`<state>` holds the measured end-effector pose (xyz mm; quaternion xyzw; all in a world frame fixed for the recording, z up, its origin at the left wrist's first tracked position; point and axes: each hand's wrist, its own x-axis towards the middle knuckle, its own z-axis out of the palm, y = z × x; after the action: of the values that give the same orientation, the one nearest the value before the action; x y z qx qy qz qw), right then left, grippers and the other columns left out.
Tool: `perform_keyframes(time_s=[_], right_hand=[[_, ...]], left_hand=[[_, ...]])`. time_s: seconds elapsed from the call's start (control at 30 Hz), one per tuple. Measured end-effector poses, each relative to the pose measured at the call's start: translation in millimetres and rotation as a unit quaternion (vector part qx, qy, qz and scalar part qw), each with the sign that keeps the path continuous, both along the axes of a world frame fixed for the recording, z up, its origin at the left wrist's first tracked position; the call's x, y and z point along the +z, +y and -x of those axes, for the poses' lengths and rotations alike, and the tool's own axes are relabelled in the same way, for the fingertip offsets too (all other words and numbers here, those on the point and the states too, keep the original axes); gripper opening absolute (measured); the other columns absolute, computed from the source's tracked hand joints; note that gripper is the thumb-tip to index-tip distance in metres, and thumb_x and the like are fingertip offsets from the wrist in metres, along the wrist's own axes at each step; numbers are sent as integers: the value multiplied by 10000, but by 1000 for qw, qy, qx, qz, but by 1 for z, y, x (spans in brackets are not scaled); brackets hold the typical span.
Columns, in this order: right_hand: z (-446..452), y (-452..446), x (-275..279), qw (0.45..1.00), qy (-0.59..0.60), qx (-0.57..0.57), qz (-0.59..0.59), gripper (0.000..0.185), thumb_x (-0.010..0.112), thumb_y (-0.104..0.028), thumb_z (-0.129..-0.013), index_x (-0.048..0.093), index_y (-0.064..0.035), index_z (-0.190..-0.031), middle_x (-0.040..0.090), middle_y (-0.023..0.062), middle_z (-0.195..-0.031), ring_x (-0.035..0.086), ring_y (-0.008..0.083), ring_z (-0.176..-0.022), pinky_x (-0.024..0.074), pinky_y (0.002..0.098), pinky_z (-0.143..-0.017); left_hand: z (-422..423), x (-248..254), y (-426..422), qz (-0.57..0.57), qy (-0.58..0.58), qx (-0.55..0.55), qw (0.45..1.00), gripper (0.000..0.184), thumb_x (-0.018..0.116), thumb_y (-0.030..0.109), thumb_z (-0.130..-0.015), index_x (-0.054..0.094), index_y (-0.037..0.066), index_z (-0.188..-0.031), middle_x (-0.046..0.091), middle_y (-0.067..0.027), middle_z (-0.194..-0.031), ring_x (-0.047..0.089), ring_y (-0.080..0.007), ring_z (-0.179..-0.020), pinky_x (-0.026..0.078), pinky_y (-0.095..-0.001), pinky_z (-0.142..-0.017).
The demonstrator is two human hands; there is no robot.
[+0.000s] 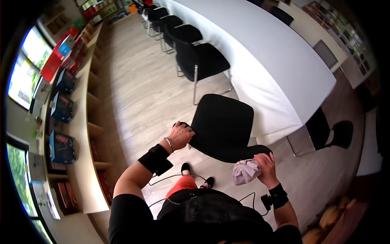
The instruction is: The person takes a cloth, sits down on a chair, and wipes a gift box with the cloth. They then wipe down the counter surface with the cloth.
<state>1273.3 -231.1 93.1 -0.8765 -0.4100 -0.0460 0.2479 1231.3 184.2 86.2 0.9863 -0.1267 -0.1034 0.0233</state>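
Note:
A black chair [223, 122] stands in front of me, its seat facing up and its backrest towards my body. My left hand [181, 135] is closed round the left end of the backrest, with a bracelet at the wrist. At the right end of the backrest is my right hand [264, 166], its fingers wrapped round a crumpled pale pink-grey cloth [245, 172] and resting against the chair's edge. Both wrists carry black bands with small devices and cables.
A long table [284, 53] under a white cloth runs along the right, with black chairs [203, 59] lined up on its left side. Another black chair [341, 134] is at its near end. Wooden shelving [81, 150] with boxes and bags stands at the left.

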Motion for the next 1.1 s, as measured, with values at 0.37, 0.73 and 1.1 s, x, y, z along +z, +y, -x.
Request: perform_keyframes(time_s=[0.37,0.73,1.1], right_hand=[[15,4,5,999,-16,33,6,447,729,-24,-651,547,-66,-1058,610,117,-1081,514,376,-1095,392,481,-986],[13,146,12,985,-47,163,17,523,782,-69,-615,539,-88,-1077,561,107,-1231,375,446,-1289,343,523,-1031],[10,381,9,985,0,140,104,710,612,24,-727,463,-241,-1369,559,205,-1250,567,403,-1091,477,440,-883]], left_hand=[[91,-15,-10,40,-36,-47,997,66,609,89,-735,592,42,-691,625,-111,-667,651,-285,-683,506,-372,-578],[247,-4,9,33,-4,81,996,39,642,107,-678,650,113,-640,643,-54,-641,665,-230,-644,441,-349,-433],[299,1,53,4,26,333,943,56,638,82,-666,613,31,-666,635,-96,-662,678,-262,-659,496,-376,-466]])
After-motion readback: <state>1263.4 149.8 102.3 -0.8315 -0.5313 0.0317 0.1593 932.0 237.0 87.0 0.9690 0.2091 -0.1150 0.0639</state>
